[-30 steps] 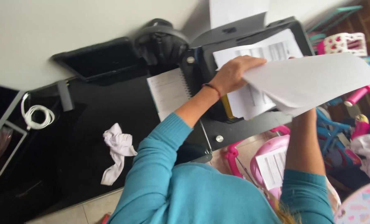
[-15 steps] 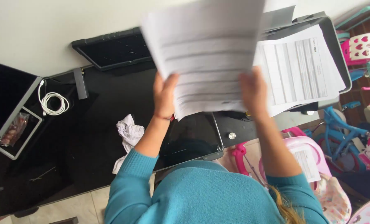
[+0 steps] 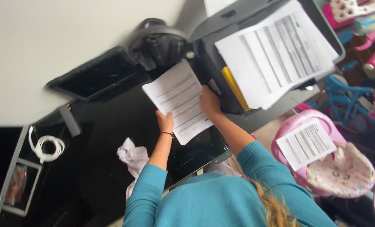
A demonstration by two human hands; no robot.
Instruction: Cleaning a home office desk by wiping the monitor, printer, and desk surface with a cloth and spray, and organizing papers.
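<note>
Soft, even daylight, faint reflections on the glossy black desk [image 3: 90, 168], slight motion blur, tilted view.

teal sweater, bare hands, one thin wristband

the person wears a teal long-sleeved knit top, plain and without pattern, both sleeves [image 3: 145, 189] pushed back so the forearms show bare below soft, ribbed-looking cuffs. the left hand [image 3: 165, 122] has a thin dark red band [image 3: 167, 134] round its wrist; the right hand [image 3: 209, 103] and its wrist carry nothing. a loose strand of light, wavy hair [image 3: 271, 208] falls over the right shoulder of the top.
</note>
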